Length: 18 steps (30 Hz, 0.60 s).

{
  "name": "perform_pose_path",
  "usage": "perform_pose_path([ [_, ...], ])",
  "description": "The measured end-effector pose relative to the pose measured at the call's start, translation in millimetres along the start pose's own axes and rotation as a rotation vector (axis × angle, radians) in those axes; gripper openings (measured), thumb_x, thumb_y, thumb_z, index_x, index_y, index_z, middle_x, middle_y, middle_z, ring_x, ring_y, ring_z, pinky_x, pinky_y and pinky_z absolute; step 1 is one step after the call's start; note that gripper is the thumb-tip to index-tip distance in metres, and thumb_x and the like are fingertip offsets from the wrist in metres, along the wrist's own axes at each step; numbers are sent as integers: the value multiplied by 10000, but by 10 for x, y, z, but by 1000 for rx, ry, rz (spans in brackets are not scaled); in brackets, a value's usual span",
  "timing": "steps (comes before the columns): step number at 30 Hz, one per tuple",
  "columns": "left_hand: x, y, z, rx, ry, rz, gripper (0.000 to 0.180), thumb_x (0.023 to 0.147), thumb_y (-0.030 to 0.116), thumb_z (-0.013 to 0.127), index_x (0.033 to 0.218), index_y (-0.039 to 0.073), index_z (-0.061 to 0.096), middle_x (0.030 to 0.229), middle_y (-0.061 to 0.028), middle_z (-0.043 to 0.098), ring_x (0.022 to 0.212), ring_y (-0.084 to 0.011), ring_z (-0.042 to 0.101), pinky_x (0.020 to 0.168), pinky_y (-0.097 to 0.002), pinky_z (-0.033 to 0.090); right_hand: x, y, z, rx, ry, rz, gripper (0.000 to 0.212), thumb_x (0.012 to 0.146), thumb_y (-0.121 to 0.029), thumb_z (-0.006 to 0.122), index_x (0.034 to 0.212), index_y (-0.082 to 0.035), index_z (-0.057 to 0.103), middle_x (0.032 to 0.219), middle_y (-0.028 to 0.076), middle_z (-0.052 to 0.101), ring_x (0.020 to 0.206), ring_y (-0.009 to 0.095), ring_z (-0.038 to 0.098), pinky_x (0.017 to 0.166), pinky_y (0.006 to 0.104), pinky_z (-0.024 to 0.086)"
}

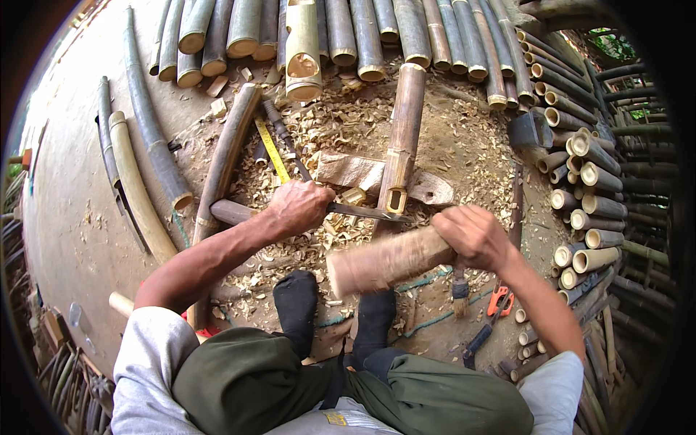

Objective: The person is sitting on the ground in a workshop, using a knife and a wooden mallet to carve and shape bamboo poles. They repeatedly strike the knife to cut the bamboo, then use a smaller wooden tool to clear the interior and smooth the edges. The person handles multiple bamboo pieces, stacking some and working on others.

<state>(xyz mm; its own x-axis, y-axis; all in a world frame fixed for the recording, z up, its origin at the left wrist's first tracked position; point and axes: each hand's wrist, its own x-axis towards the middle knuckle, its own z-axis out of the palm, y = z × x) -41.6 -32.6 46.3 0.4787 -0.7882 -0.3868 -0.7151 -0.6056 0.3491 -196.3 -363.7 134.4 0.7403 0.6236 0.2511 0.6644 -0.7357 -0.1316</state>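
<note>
Risk noted: right hand (475,235) grips wooden mallet (388,259), left hand (299,206) clamps blade (366,212) at propped bamboo pole's (403,138) end; a glancing blow could strike the knuckles.

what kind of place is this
Most likely an outdoor bamboo workshop. Cut bamboo poles lie stacked around a dirt floor littered with wood chips. The left hand holds a blade against a bamboo piece, while the right hand grips a wooden mallet.

Bamboo pole (403,138) lies on wood block (348,170), poles (362,36) behind.
</note>
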Motion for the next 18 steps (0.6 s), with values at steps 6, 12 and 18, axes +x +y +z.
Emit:
perform_pose_path([
  [6,-38,-32,36,23,17,-8,206,1024,189,562,937,60,697,669,-156,689,589,-316,714,534,-480,561,109,-63,155,-22,-402,13,238,857,-121,755,1022,-40,606,792,83,667,691,199,700,571,358,574],
  [12,-9,-12,84,22,34,-22,178,1023,183,550,990,43,655,828,-162,717,707,-345,746,580,-507,568,74,201,216,-155,-507,117,246,868,-188,780,1002,-63,615,822,92,683,670,210,677,633,329,610],
  [18,-35,-46,172,8,125,0,92,967,137,571,955,56,612,821,-175,688,711,-383,722,587,-529,543,152,-33,265,93,-181,-205,309,820,-168,825,1035,-73,625,844,72,695,777,183,718,665,333,616],
])
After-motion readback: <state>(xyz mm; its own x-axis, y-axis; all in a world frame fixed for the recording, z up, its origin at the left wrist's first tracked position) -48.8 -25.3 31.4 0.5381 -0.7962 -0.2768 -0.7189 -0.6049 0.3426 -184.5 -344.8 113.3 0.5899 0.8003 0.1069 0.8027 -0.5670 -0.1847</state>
